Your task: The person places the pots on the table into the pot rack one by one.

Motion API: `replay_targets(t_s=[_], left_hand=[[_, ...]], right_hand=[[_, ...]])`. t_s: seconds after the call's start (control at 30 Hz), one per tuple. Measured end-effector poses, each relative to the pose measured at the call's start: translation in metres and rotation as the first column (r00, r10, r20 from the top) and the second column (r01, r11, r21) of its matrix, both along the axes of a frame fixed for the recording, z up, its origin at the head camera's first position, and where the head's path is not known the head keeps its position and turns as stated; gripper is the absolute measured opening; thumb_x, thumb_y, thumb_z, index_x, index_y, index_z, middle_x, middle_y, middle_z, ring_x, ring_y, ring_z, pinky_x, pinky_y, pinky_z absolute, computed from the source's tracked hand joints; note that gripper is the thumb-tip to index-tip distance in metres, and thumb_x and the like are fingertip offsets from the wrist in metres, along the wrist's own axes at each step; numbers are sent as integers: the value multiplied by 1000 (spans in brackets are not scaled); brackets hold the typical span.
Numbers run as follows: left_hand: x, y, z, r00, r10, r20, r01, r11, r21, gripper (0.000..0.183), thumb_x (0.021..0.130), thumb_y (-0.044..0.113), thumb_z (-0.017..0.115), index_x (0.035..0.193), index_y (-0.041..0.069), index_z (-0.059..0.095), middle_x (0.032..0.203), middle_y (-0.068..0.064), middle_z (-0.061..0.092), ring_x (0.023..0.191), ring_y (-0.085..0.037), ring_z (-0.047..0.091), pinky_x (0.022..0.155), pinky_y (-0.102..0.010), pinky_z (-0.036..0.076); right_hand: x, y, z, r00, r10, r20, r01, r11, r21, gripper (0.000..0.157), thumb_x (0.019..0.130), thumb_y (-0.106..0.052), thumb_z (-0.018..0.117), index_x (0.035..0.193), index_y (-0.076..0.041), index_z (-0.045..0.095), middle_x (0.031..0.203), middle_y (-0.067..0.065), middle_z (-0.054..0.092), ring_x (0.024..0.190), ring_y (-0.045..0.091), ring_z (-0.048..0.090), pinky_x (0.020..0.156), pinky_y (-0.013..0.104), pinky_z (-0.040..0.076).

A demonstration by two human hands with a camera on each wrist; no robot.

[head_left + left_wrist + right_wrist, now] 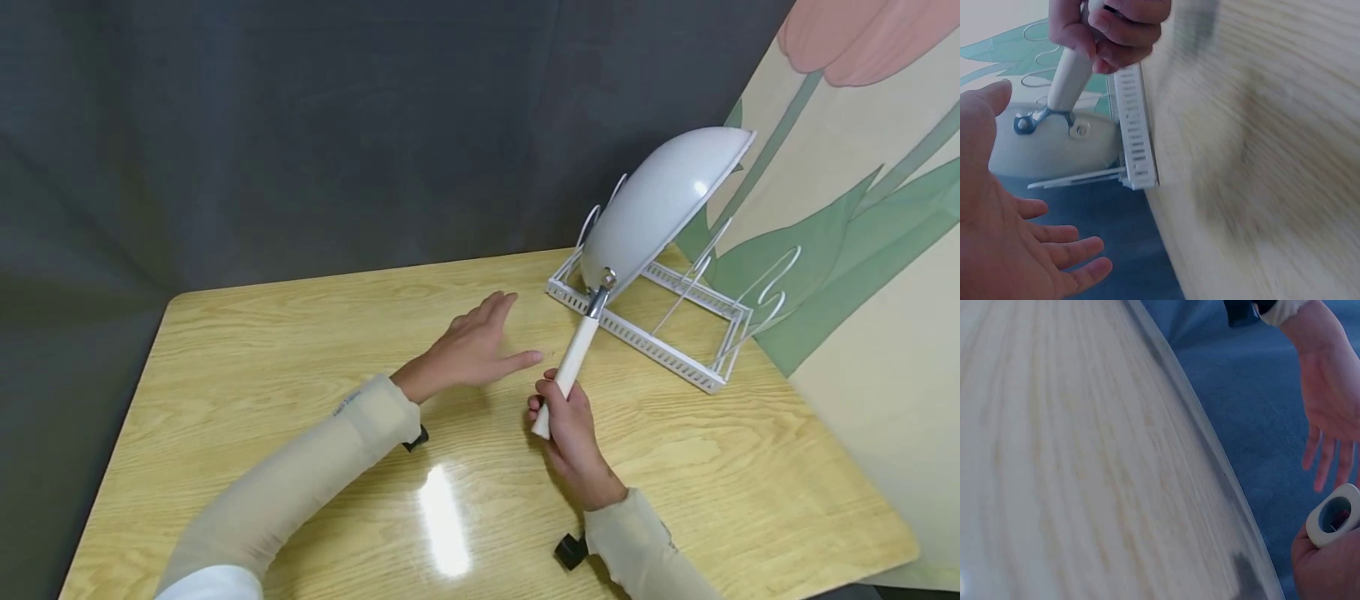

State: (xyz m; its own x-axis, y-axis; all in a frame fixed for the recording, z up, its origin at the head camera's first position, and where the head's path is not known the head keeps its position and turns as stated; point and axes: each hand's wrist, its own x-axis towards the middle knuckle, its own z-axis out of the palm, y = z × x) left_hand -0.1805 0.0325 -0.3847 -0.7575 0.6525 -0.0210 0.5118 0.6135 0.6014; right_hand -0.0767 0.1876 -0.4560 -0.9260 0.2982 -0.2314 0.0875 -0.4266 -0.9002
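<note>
My right hand (572, 429) grips the cream handle of a white pan (663, 204) with a deep round body. The pan is tilted up on its side at the left end of a white wire rack (660, 354), its outer bottom facing left and up. A metal bracket joins handle and bowl. My left hand (472, 346) hovers over the table left of the handle, fingers straight and thumb spread, holding nothing. In the left wrist view, the right fingers (1125, 28) curl round the handle. The handle's hollow end (1334, 517) shows in the right wrist view.
The rack stands on a light wood table (300, 358) at its back right, with curled wire dividers (780, 275) at its right end. A dark curtain (337, 142) hangs behind the table. A wall with painted tulips (862, 250) borders the right side.
</note>
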Motion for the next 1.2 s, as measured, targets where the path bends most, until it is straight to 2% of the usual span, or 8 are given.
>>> replay_targets(t_s=[0.3, 0.47, 0.63, 0.83, 0.93, 1.03, 1.1, 1.2], left_hand=[[6, -39, 2, 997, 4, -81, -12, 996, -94, 100, 95, 71, 54, 164, 10, 14, 169, -18, 13, 154, -35, 16, 119, -59, 19], [10, -59, 3, 996, 9, -94, -22, 989, -145, 99, 97, 68, 53, 165, 9, 12, 169, -18, 11, 154, -36, 14, 120, -58, 16], [14, -76, 3, 997, 27, -69, -37, 989, -142, 98, 98, 66, 54, 165, 9, 10, 170, -18, 8, 155, -35, 11, 121, -57, 13], [20, -96, -1, 995, 38, -97, -49, 992, -114, 98, 99, 63, 56, 165, 8, 10, 169, -19, 9, 155, -36, 12, 121, -58, 14], [23, -103, -4, 990, 39, -139, -51, 995, -88, 96, 99, 62, 56, 164, 7, 12, 168, -19, 15, 154, -35, 16, 120, -57, 18], [27, -111, -8, 985, 38, -169, -52, 995, -80, 94, 100, 61, 56, 164, 6, 14, 167, -21, 19, 153, -35, 19, 119, -58, 21], [30, -115, -10, 984, 37, -173, -53, 995, -84, 94, 100, 61, 56, 164, 6, 15, 167, -21, 19, 153, -35, 20, 119, -58, 21], [35, -122, -12, 983, 37, -178, -54, 994, -93, 94, 100, 62, 55, 164, 6, 14, 167, -21, 19, 153, -36, 20, 119, -57, 20]], right_hand=[[-2, 9, -1, 998, 23, -62, -10, 982, 189, 44, 94, 11, 52, 134, 3, 37, 100, 8, 51, 74, 9, 58, 63, 20, 52], [-3, 16, 1, 998, 56, -27, -45, 954, 295, 55, 90, 11, 58, 139, 4, 34, 106, 11, 53, 80, 9, 62, 70, 23, 55], [-5, 20, 4, 998, 61, 8, -59, 914, 402, 59, 90, 8, 63, 141, 5, 33, 113, 16, 57, 89, 5, 60, 78, 20, 52], [-3, 20, 8, 996, 84, 16, -82, 893, 442, 60, 91, 7, 65, 140, 5, 31, 122, 20, 53, 95, 9, 61, 81, 20, 51], [-1, 21, 11, 997, 81, 17, -79, 856, 510, 63, 91, 5, 67, 143, 4, 32, 125, 21, 52, 97, 13, 60, 79, 19, 50], [1, 23, 15, 996, 88, 17, -81, 805, 587, 76, 91, 2, 70, 153, 1, 26, 129, 20, 47, 103, 20, 56, 78, 20, 50], [3, 24, 17, 995, 96, 8, -79, 768, 636, 87, 91, 1, 72, 159, -2, 17, 135, 21, 42, 111, 25, 51, 83, 24, 49], [4, 27, 17, 992, 112, -51, -45, 716, 696, 103, 88, 2, 74, 163, -5, 4, 146, 24, 31, 123, 34, 42, 97, 37, 44]])
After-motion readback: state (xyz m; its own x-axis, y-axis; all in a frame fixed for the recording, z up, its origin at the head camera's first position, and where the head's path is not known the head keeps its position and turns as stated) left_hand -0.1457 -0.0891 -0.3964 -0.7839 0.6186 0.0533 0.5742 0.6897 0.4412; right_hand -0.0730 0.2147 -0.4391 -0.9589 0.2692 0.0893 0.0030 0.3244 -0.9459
